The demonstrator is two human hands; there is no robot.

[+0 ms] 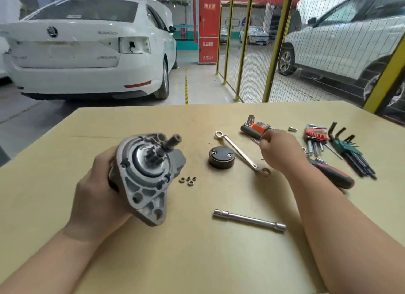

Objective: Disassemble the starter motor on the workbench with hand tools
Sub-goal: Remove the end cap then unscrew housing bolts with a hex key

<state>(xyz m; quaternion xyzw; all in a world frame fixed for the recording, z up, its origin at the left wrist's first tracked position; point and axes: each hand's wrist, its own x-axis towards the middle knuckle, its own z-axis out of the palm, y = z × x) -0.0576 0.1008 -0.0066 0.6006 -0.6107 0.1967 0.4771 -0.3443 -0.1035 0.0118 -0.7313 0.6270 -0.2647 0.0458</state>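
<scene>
Aluminium starter motor [144, 177] gripped in left hand [96, 197]; right hand [276, 149] pinching hex key set [259, 127]; tool-picking step, next: key fitting housing screws [123, 166]

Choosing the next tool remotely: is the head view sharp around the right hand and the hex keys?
Head view: right hand and green hex keys smeared by motion; starter motor in the left hand sharper, shaft tip soft; fence posts tilted by the wide lens; even light, faint shadows.
</scene>
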